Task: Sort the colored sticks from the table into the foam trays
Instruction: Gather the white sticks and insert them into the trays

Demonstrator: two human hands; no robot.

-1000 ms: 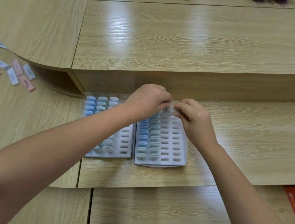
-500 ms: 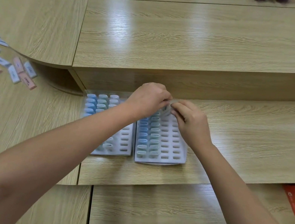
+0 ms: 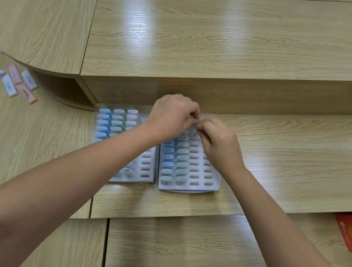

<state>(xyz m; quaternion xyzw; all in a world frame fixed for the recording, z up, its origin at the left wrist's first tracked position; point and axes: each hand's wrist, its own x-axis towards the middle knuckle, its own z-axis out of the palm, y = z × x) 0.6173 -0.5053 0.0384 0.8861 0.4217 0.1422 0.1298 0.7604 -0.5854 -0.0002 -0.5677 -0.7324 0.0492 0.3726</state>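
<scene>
left hand: fingers curled | right hand: fingers curled | fingertips meeting, forearms outstretched

Left hand: bare, back and knuckles in view.
Right hand: bare, back in view.
Left forearm: uncovered to the frame edge.
Right forearm: uncovered likewise, narrow at the wrist.

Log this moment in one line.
left hand: pinches small pale stick; right hand: pinches it too; over: right white foam tray, far end; loose: pink and white sticks, far left
</scene>
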